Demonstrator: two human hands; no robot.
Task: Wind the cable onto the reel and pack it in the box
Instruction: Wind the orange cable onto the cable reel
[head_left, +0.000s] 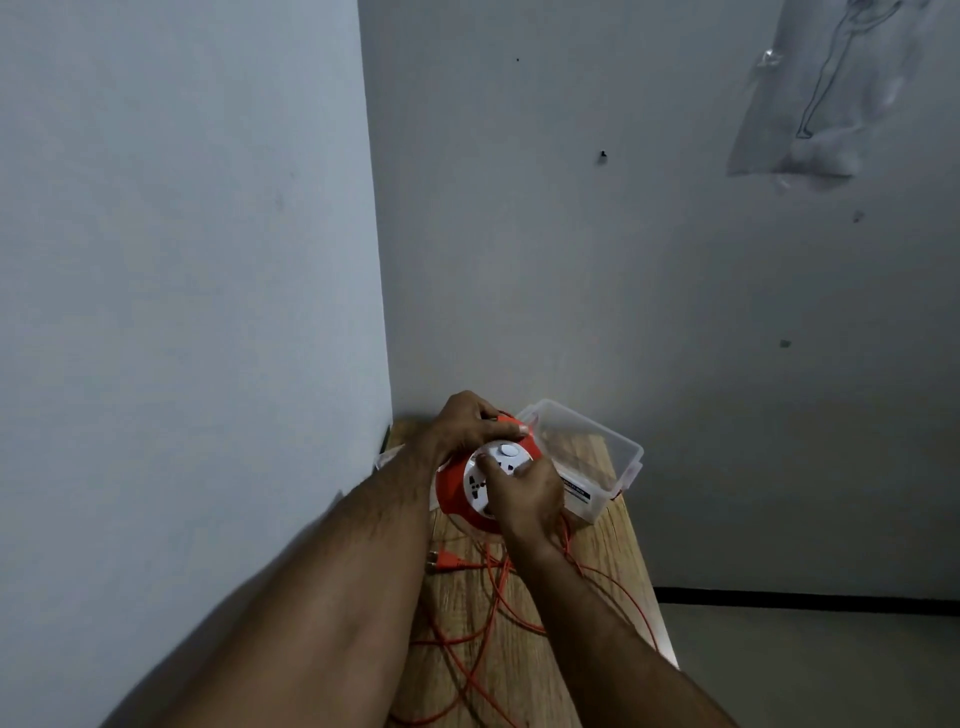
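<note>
both hands (470, 421) (527, 493) grip the reel (453, 486), cable (488, 597) loose below.

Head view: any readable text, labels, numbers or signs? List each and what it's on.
Nothing legible.
Label on the clear plastic box: a white sticker with dark print on its near wall, too small and blurred to read.
White socket face of the orange cable reel: socket slots and a round button only, no text visible.
Walls, wooden table: no writing visible.
</note>
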